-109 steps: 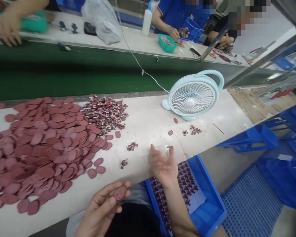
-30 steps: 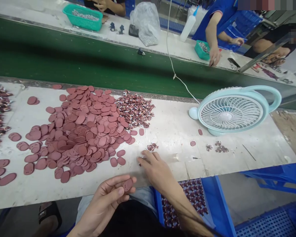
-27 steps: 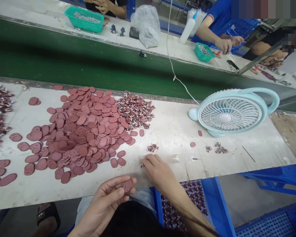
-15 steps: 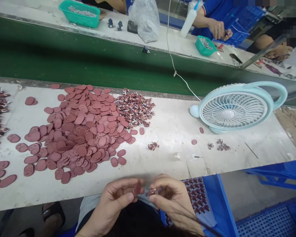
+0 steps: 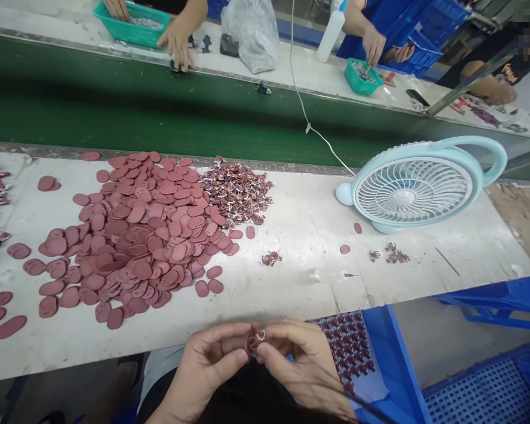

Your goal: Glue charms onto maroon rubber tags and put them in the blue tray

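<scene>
"What's at the left?"

"A broad heap of dull-red oval discs (image 5: 136, 235) on the worktop (image 5: 300, 206), their long axes pointing every way; some show small holes. A pile of small brown-and-white pieces (image 5: 238, 191) touches its right side, towards the far edge."

"And the hands?"

"Just off the near edge. The left hand (image 5: 209, 365) pinches a reddish disc (image 5: 249, 344), nearly edge-on, its long axis roughly upright in view."

"The right hand?"

"Fingers close together, the right hand (image 5: 298, 359) grips a small piece (image 5: 260, 335), dark red with a pale, shiny tip, against the disc. Which way it faces, I can't tell."

"Further right?"

"Below the near edge, a blue crate (image 5: 404, 359) carries rows of dark-red pieces (image 5: 351, 347). A pale-blue fan (image 5: 413, 188) stands towards the worktop's right end."

"Any writing?"

"Lettering on a person's black shirt (image 5: 510, 70), top right, too small to read."
</scene>
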Tool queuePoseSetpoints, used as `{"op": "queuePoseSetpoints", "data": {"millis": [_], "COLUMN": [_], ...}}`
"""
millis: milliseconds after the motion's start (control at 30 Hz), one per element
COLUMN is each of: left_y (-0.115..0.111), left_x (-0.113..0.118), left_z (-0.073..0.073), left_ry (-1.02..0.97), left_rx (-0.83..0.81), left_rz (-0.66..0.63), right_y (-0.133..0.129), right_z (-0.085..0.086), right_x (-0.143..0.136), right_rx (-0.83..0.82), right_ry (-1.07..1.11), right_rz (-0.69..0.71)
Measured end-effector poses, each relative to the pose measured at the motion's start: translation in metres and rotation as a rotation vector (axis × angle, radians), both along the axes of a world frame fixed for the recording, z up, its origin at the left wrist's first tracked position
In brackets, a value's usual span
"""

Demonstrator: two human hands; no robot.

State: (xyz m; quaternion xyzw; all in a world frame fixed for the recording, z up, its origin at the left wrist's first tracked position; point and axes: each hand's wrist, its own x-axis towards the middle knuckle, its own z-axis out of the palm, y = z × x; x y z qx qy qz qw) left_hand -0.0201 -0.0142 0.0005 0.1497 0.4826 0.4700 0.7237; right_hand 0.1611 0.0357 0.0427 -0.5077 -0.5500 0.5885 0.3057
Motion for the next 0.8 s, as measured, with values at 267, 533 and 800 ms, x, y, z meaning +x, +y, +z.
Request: {"op": "queuePoseSetpoints", "data": {"millis": [267,533,800], "left_y": [-0.002,-0.003,-0.005], "left_x": [0.006,0.013,0.011], "left_z": [-0.004,-0.010,-0.009], "left_ry": [0.099,0.182,0.332], "left_rx": [-0.031,-0.003,0.192], "left_rz": [0.034,0.064,-0.033], "right_y": [-0.001,-0.003,-0.012], "right_z": [-0.003,-0.015,-0.033], "right_x": [0.002,0.003,0.011], "right_rx": [-0.013,-0.075,-0.236], "right_ry": [0.017,0.127,0.302], "right_rz": [-0.006,-0.051,-0.193]}}
